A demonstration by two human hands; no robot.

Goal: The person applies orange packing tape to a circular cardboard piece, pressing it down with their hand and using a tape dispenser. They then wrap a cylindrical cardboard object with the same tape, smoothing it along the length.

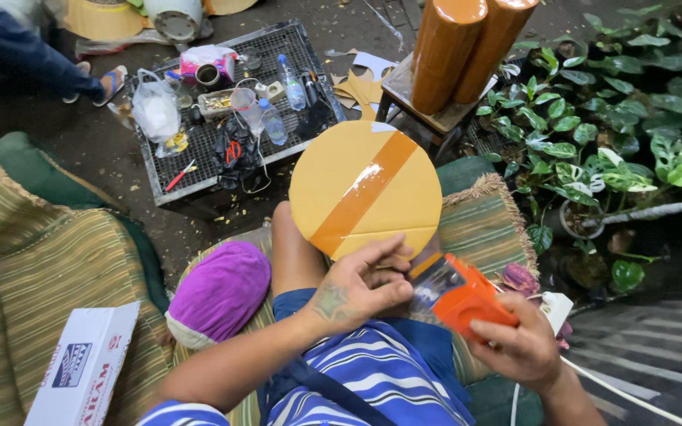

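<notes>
A round yellow cardboard disc [365, 189] stands over my knee, with a brown tape strip [366, 192] running diagonally across it. My left hand [361, 284] grips the disc's lower edge, fingers pressing where the tape ends. To its right, my right hand [518, 347] holds an orange tape dispenser [467, 298], whose tape leads up to the disc's edge.
A wire-mesh table [294, 47] ahead carries bottles, bags, red scissors and small tools. Two orange-brown cylinders [459, 47] stand on a stool. Leafy plants [617, 126] fill the right. A purple cushion [219, 290], striped sofa [49, 268] and white box [84, 367] lie left. Another person's sleeve [17, 47] is top left.
</notes>
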